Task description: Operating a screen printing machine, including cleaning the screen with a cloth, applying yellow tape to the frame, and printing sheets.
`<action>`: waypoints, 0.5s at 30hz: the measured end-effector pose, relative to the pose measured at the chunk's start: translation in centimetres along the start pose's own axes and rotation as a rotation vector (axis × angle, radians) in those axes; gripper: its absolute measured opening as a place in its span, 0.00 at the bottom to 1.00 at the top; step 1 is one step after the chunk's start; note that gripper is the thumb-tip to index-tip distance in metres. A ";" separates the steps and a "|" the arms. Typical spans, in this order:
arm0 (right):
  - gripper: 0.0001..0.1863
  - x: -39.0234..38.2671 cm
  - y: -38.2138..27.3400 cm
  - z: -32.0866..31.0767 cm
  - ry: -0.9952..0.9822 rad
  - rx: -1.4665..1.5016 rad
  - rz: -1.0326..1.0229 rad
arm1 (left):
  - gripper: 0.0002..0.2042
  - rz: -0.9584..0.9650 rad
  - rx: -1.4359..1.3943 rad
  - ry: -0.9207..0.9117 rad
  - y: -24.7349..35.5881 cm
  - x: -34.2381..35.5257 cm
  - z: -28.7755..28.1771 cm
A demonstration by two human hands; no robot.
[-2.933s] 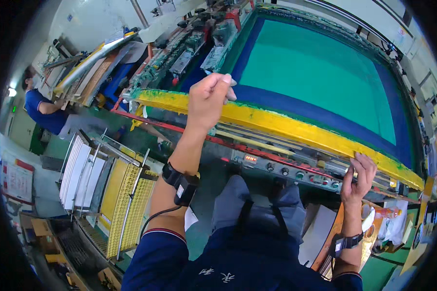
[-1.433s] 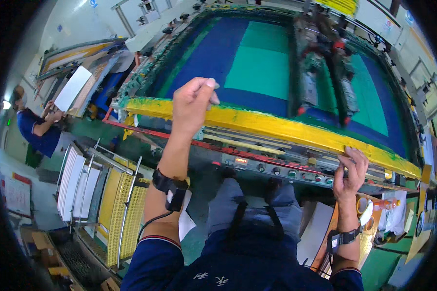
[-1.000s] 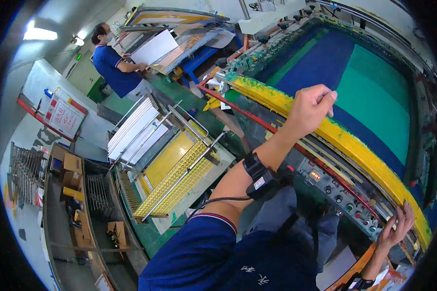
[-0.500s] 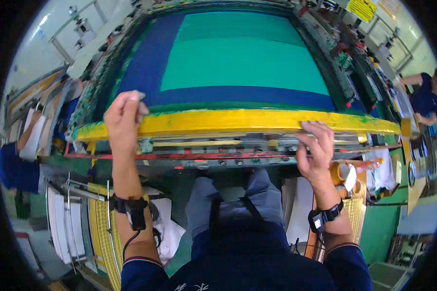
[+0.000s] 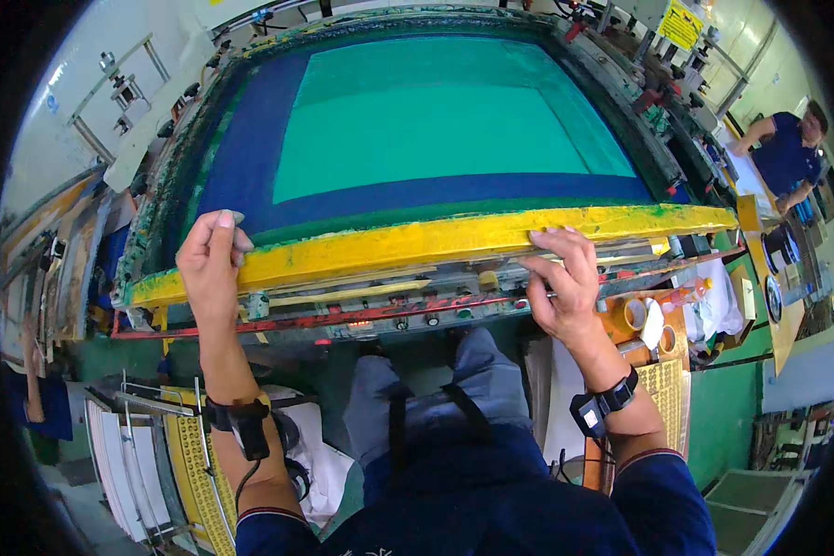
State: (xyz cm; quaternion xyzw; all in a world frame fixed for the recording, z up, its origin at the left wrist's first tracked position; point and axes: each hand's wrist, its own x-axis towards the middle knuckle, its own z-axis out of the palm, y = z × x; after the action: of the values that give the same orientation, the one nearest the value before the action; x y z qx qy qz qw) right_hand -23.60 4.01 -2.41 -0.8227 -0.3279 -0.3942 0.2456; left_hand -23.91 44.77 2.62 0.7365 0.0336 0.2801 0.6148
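In front of me lies a large screen-printing frame with a green and blue mesh (image 5: 417, 134). Yellow tape (image 5: 398, 245) covers its near bar. My left hand (image 5: 211, 269) is at the bar's left end, thumb and fingers pinched together; a small greyish bit (image 5: 238, 218) shows at the fingertips, too small to name. Toward the right part of the bar is my right hand (image 5: 565, 283), fingers loosely bent and apart with nothing seen in them. Its fingertips are at the yellow edge; whether they press on it I cannot tell.
Below the bar runs a red rail (image 5: 380, 315) with knobs. A wooden stand at right holds tape rolls (image 5: 632, 315) and a bottle (image 5: 690, 293). White boards on a rack (image 5: 125, 463) stand at lower left. Another person (image 5: 783, 157) works at far right.
The view has turned a little, so the frame now slants up to the right. Both hands appear further left, the left one lower, in much the same poses.
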 end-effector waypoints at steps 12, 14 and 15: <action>0.18 -0.1 -3.3 -1.4 -0.003 0.101 -0.158 | 0.10 0.252 -0.051 0.054 3.2 0.8 -1.9; 0.18 -0.1 -3.9 -2.3 -0.062 0.172 -0.188 | 0.10 0.332 -0.134 0.020 7.5 -1.2 -1.6; 0.18 -0.6 -3.8 -2.6 -0.130 0.207 -0.199 | 0.10 0.365 -0.143 -0.029 8.1 -2.6 -0.8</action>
State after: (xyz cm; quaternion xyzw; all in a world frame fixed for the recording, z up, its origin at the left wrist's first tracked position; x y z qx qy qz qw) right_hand -27.93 4.60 -0.84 -0.7801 -0.4618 -0.3266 0.2674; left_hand -28.87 42.44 9.24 0.6890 -0.1293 0.3777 0.6049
